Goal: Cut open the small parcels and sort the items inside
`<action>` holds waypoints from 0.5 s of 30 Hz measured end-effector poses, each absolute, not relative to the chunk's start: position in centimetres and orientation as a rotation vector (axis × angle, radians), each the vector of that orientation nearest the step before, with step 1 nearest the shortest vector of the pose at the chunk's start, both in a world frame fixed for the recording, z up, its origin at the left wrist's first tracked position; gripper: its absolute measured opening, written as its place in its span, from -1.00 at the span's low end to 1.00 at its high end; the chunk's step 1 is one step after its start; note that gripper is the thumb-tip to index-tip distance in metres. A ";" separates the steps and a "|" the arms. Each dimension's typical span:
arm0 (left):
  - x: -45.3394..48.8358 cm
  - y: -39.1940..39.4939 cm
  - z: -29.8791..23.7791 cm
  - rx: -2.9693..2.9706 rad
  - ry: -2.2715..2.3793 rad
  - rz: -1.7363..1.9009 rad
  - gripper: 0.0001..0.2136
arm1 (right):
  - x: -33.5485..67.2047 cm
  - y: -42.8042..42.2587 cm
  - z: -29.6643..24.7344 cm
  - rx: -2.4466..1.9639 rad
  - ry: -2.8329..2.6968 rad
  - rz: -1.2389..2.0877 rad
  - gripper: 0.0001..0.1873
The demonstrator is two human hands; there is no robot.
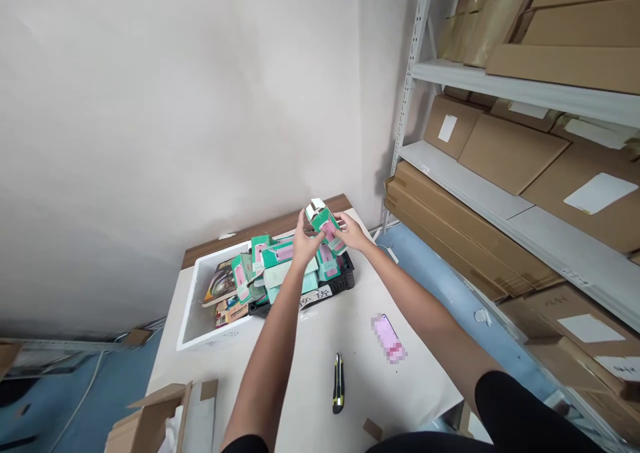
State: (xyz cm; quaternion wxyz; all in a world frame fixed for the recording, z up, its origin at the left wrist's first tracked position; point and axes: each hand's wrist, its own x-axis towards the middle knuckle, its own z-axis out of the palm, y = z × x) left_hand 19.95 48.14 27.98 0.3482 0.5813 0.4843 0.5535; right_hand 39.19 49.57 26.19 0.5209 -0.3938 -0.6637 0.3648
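A small green-and-pink carton (323,221), its white top flaps standing up, is held between my two hands over the right end of a black plastic basket (344,281). My left hand (306,243) grips its left side, thumb across the front. On the right side, my right hand (351,231) closes on it with the thumb on the pink front panel. Below, several similar green-and-pink cartons (280,253) lie heaped at different angles in the basket. A pale green carton (290,276) lies among them, partly hidden by my left forearm.
A white foam box (187,319) holding books (220,283) stands left of the basket. On the table (320,333) lie a box cutter (339,383) and a pixelated pink phone-like object (389,338). An opened cardboard box (150,419) is at front left; shelves (500,83) with cartons line the right.
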 end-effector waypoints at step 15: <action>7.2 58.5 27.4 1.279 1.107 1.489 -0.18 | 29.7 62.5 26.9 -0.734 -1.896 0.988 -0.24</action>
